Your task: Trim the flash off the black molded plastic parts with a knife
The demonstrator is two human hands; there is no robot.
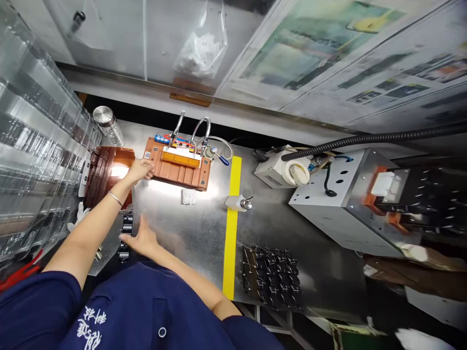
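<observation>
My left hand (pixel 141 170) reaches to the left edge of a copper-coloured fixture block (pixel 178 176), its fingers loosely extended at the corner. No object shows in it, though its underside is hidden. The fixture carries an orange-and-white bar (pixel 181 158), bent metal hoses and a blue-handled lever (pixel 223 159). Below, my right hand (pixel 144 241) has its thumb and a finger spread apart, slightly blurred, with nothing visible between them. It is beside a row of black parts (pixel 126 236) at the bench's left; whether the thumb touches them I cannot tell.
A brown bin (pixel 105 175) and a lidded bottle (pixel 108 125) stand left. A white pad (pixel 188 196) lies before the fixture. Right of the yellow tape (pixel 231 243) are black parts (pixel 272 277) and a grey machine (pixel 335 209). A small dispenser bottle (pixel 239 202) stands on the tape.
</observation>
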